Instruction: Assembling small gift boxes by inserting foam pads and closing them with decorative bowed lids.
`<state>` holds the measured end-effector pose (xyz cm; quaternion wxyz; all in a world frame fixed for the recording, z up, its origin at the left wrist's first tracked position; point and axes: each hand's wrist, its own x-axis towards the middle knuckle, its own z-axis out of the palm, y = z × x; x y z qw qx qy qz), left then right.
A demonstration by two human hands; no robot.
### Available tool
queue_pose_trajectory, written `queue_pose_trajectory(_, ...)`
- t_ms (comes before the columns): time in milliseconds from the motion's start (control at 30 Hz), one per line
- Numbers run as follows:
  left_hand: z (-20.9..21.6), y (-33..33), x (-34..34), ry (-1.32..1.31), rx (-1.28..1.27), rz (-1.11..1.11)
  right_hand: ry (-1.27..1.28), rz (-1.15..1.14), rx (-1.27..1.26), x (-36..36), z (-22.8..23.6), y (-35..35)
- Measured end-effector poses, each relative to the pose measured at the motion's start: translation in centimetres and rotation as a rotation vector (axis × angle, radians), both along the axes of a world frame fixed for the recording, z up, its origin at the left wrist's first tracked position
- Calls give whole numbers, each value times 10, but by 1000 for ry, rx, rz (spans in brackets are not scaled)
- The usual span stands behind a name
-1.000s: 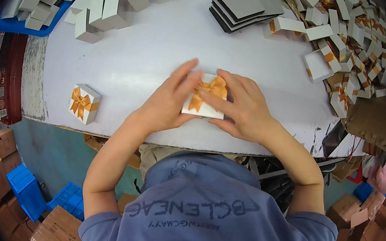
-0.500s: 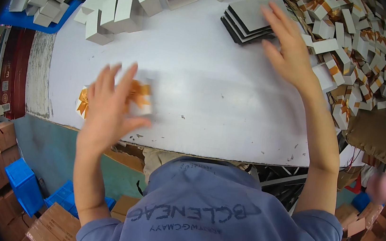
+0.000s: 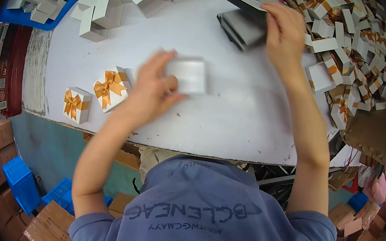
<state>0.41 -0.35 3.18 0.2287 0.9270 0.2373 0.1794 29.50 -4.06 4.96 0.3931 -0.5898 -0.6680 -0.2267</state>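
Head view: left hand (image 3: 153, 83) clasps white box (image 3: 192, 76), contents unclear; right hand (image 3: 285, 38) pinches dark pad (image 3: 245, 5).

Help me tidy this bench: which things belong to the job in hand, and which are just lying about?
Probably in use:
White box, in left hand
Dark pad, in right hand
Stacked grey pads
Two ribboned boxes
Heaped white boxes
Ribboned box heap

Apparently lying about:
Blue crates
Brown cartons
Dark red case

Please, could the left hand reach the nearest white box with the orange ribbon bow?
Probably yes: nothing lies on that ribboned box, near the left hand, which seems busy with a plain white box.
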Motion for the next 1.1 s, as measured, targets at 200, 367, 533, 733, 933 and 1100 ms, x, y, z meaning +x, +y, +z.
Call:
queue_pose_trajectory(200, -27, -35, 20, -267, -403, 104, -214, 355, -233, -76, -5, -88)
queue_pose_trajectory(367, -31, -41, 32, -220, -52, -248, -61, 467, -486, -76, -12, -106)
queue_pose_trajectory(533, -15, -27, 5, -39, 159, -250, -177, -249, -221, 31, 15, -62)
queue_pose_trajectory(733, 5, -27, -8, 232, 175, -281, -260, -218, -507, 32, -12, -106)
queue_pose_trajectory(933, -28, -34, 1, -194, -126, -202, 189, 207, -722, -22, -19, -139)
queue_pose_trajectory(1100, -48, -40, 25, -482, -219, -290, 434, 306, -651, -32, -14, -120)
